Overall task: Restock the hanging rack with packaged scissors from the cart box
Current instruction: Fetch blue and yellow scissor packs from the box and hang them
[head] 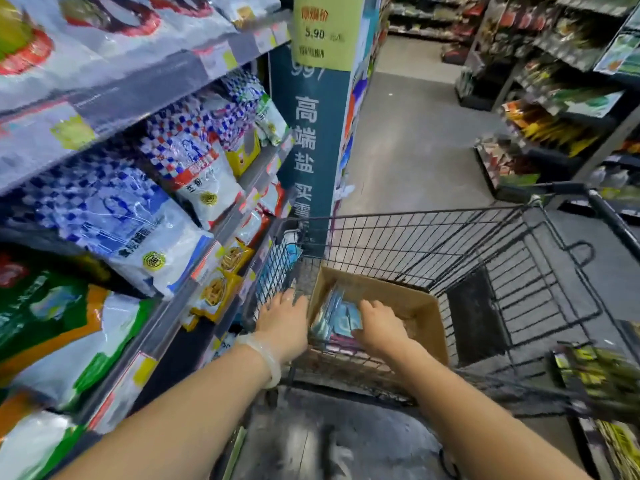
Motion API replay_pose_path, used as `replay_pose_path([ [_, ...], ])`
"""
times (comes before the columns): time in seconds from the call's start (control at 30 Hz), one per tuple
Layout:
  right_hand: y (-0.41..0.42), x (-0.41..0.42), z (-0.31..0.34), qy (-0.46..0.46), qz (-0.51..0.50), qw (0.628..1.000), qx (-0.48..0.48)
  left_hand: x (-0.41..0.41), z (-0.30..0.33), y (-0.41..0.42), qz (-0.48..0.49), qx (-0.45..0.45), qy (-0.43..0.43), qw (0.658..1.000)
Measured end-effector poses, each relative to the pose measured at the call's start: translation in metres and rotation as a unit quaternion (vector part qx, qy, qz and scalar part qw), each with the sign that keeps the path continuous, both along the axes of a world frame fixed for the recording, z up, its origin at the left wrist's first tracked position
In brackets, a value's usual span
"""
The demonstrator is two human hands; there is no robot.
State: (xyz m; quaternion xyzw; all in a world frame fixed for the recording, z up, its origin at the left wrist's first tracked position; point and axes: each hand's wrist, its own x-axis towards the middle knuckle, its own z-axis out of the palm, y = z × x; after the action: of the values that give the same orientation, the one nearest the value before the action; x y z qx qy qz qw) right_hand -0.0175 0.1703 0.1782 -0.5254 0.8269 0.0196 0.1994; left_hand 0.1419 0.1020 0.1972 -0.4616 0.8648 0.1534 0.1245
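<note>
R hand (pixel 379 327) lies atop the pale-blue packaged scissors (pixel 334 317), grip unclear; L hand (pixel 285 323), fingers loose, rests at the brown cardboard box (pixel 415 303) wall. Packs stand edgewise, long axis pointing away, in black wire cart (pixel 450 244). R nearer.

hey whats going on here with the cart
A person is reaching into a cardboard box sitting in a shopping cart. The right hand rests on the bluish packaged scissors inside; whether it grips them is unclear. The left hand sits beside the box's left wall. No hanging rack is in view.
</note>
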Motion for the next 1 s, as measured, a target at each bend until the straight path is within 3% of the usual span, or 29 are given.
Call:
replay_pose_path([
  [0.5, -0.156, -0.073, -0.184, -0.135, 0.047, 0.972, 0.186, -0.091, -0.147, -0.119, 0.125, 0.209, -0.076, 0.967],
  [0.77, -0.200, -0.069, -0.242, -0.250, -0.184, 0.932, 0.186, -0.102, -0.187, -0.132, 0.196, 0.236, -0.087, 0.948],
  [1.0, -0.196, -0.083, -0.235, -0.333, -0.280, 0.885, 0.164, -0.102, -0.179, -0.143, 0.258, 0.269, -0.045, 0.927],
])
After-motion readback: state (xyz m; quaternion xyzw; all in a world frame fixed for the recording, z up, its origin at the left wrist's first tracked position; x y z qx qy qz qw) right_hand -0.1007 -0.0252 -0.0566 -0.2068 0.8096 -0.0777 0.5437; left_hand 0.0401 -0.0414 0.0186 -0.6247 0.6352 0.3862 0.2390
